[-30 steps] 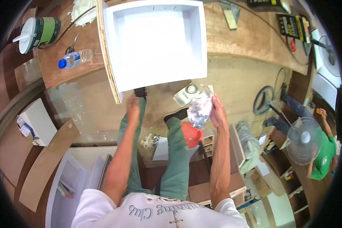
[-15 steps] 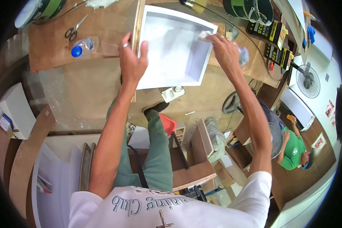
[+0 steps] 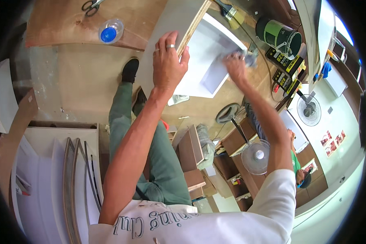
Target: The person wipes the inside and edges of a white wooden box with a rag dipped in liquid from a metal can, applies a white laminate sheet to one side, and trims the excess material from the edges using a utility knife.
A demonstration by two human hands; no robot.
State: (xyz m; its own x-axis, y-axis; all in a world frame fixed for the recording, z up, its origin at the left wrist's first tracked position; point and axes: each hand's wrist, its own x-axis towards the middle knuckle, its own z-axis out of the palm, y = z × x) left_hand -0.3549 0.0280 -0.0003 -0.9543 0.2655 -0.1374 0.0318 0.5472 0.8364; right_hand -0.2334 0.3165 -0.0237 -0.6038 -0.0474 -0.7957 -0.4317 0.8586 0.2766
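Note:
A white box (image 3: 197,61), open at the front like a drawer, stands on its side on the wooden bench. Along its left runs a pale panel (image 3: 166,24) with a raw plywood edge. My left hand (image 3: 168,61) grips this panel, fingers over its pale face and thumb at the plywood edge. My right hand (image 3: 236,67) is at the box's right wall, its curled fingers smeared by motion. The white wad that showed in those fingers earlier is hardly visible now. Just beyond the right hand is a blurred clear bottle (image 3: 250,59).
Scissors (image 3: 92,6) and a blue-capped clear bottle (image 3: 110,32) lie on the bench's left. A brush (image 3: 230,13), a dark green bucket (image 3: 278,36) and black-and-yellow cans (image 3: 286,81) stand at the right. Behind my right arm are a fan (image 3: 256,156) and a person in green.
My view has swung, so the panel's outer face now shows. My left hand has closed over the panel's edge. My right hand has moved along the box's right wall, nearer me.

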